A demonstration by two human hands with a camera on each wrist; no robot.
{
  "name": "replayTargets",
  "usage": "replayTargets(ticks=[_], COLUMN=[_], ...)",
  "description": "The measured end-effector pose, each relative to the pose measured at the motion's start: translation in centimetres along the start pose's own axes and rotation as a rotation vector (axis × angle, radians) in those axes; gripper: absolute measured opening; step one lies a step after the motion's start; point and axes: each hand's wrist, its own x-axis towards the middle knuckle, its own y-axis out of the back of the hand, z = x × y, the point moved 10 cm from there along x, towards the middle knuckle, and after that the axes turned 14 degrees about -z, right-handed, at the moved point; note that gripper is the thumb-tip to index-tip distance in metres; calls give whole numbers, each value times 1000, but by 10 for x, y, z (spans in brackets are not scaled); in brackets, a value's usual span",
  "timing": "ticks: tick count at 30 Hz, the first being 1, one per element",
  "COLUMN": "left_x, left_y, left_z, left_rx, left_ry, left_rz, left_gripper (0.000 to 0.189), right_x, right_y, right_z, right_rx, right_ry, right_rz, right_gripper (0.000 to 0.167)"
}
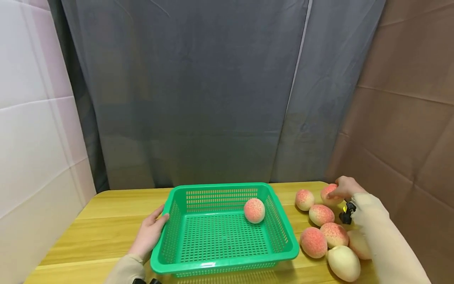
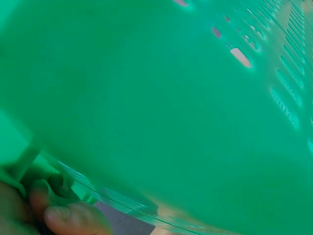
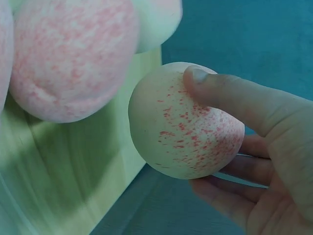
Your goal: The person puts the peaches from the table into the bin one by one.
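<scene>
My left hand grips the left rim of a green plastic basket, its thumb over the edge. In the left wrist view, the basket's wall fills most of the picture, with the thumb at the lower left. One pink-speckled peach lies inside, toward the right wall. Over at the table's far right, my right hand holds another peach between thumb and fingers. Its pale side with red flecks faces the right wrist camera.
Several more peaches lie grouped right of the basket, among them a pinkish one and a pale yellow one. The wooden table ends at a grey curtain behind and a brown cloth on the right.
</scene>
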Motion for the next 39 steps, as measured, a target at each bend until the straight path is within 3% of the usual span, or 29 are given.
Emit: replayTargets(ticks=[4,9,17,26,33,39], left_x=[0,-1,11,19,23,25], left_y=[-1,-1,-5,-5,-4,-7], left_z=[2,1,-7,1,3,1], left_rx=[4,-3,-11,-10,-33,-16], left_ry=[-3,4,-13,-36,-55,-68], left_rz=[3,2,7,13,32,31], left_gripper=[56,56,57,56,53,52], right_x=[-4,-7,-7,1,8,14], right_y=[10,17,35,46,46,31], right_z=[-10,-27,-61,-108,-154,-191], right_rx=[10,-7,-74,-103,-112,-183], right_ry=[27,85,185,266,364,449], right_rz=[-1,-14,8,14,11,-3], right_gripper=[43,57,71,71,67,60])
